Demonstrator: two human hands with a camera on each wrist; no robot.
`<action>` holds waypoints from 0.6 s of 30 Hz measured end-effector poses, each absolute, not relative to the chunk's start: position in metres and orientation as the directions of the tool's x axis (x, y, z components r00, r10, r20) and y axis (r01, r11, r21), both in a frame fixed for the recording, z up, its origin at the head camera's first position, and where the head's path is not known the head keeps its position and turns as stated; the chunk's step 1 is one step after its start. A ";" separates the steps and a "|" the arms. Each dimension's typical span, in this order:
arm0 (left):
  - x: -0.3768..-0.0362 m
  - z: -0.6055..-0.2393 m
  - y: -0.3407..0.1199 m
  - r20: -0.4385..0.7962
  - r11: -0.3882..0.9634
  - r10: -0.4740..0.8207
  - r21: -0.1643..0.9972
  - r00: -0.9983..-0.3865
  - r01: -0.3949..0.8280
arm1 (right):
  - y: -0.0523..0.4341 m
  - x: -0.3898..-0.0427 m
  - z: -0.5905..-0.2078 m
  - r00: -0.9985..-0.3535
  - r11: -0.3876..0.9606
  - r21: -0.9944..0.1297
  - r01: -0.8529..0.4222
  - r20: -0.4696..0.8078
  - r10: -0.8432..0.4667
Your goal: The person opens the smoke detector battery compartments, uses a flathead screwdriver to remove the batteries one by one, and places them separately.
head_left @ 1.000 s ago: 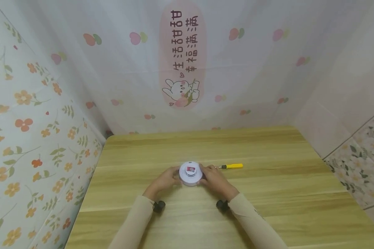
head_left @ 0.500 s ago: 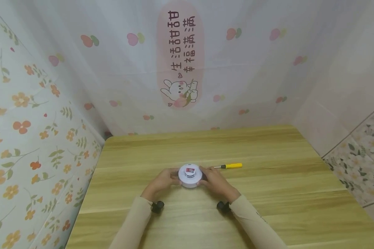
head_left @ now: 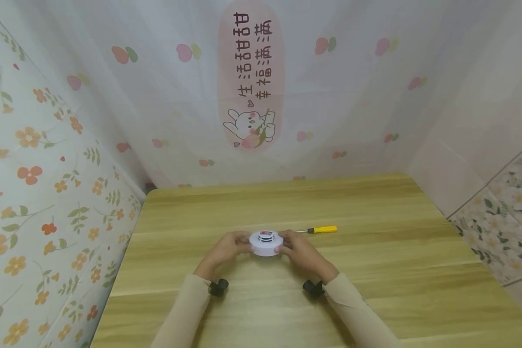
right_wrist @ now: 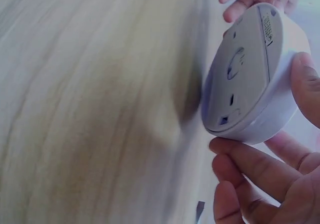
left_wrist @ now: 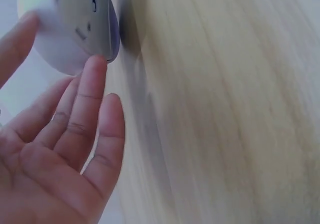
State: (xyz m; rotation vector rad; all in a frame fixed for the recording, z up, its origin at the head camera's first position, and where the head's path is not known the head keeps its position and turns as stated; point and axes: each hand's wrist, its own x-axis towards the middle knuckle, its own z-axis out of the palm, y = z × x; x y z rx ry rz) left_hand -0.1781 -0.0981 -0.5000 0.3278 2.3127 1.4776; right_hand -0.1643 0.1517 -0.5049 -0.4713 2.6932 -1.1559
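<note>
Both hands, left hand (head_left: 228,248) and right hand (head_left: 299,250), are gripping the white smoke detector (head_left: 266,242) by its rim, now lifting it flatter off the table (head_left: 374,270), its underside coming clear.

The white fabric backdrop (head_left: 330,96) bears a pink oval panel (head_left: 251,72) with two columns of dark red Chinese characters — 生活甜甜 and 幸福满满 — above a drawn rabbit.
</note>
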 end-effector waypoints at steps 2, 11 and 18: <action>-0.178 -0.498 -0.098 -0.186 0.396 0.374 0.918 -0.909 -0.025 | 0.152 -0.164 -0.502 -0.941 0.619 -0.766 -0.173 -0.056 -0.333; -0.179 -0.493 -0.099 -0.148 0.366 0.308 0.930 -0.940 -0.026 | 0.153 -0.164 -0.493 -0.938 0.562 -0.815 -0.141 -0.071 -0.339; -0.173 -0.487 -0.099 -0.146 0.334 0.290 0.942 -0.946 -0.043 | 0.152 -0.160 -0.492 -0.927 0.535 -0.828 -0.165 -0.054 -0.370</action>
